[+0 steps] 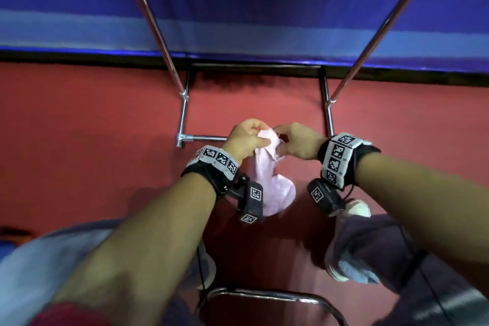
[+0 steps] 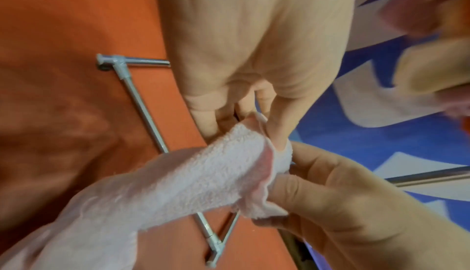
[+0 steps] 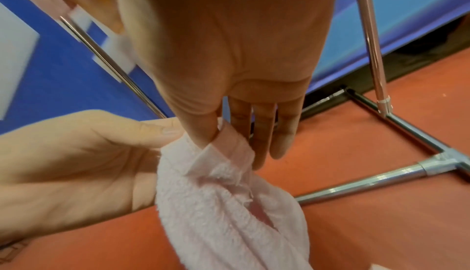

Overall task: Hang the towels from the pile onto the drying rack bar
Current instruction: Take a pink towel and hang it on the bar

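The left hand (image 1: 246, 140) and the right hand (image 1: 296, 144) both pinched the top edge of a pale pink towel (image 1: 267, 180), which hung bunched between the wrists above the red floor (image 1: 79, 127). Just beyond the hands stood the drying rack's metal base frame (image 1: 182, 119), its two poles rising toward a blue banner (image 1: 264, 21) at the far side.

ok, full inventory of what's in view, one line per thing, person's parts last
towel: one, pale pink, bunched, hanging between both hands above the floor
drying rack: one, silver metal; base bars on the floor, two poles rising toward the camera
floor: red
banner: blue with white shapes, behind the rack
chair frame: one, chrome, bottom edge of the head view
shoes: light, on the floor
wrist cameras: two, black, with marker bands
left hand: pinches the towel's top edge
right hand: pinches the same edge
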Motion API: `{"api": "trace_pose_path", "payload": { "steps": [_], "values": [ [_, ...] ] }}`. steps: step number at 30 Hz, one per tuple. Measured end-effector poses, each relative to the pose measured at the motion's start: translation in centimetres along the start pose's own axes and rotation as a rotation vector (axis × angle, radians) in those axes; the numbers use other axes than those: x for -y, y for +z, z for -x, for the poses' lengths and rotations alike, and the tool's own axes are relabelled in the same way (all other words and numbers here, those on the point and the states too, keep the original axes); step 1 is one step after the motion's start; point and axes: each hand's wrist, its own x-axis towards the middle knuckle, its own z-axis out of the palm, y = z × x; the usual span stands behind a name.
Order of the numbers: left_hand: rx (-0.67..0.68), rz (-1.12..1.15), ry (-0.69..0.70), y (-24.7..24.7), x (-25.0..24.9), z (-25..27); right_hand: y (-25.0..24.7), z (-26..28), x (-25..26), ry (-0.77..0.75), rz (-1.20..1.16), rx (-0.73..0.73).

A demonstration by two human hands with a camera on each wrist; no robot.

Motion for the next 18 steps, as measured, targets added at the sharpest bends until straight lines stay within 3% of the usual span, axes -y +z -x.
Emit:
{"api": "trace_pose_path", "payload": {
  "steps": [3, 9, 14, 18],
  "values": [
    [0.012, 0.008, 0.139, 1.0, -5.2, 3.5, -3.8, 3.8, 2.5, -0.081, -0.027, -0.154],
    [-0.056, -0.104, 0.343, 2.6, -12.7, 9.9, -9.7, 10.4, 6.7, -0.192, -0.096, -0.293],
    [-0.193, -0.116, 0.529, 3.6, -18.2, 15.2, -13.3, 16.5, 10.3, -0.278, -0.252, -0.436],
    [-0.284, -0.038, 0.607, 4.3, -21.8, 18.3, -15.1, 20.1, 12.9, -0.377, -0.365, -0.437]
  ]
}}
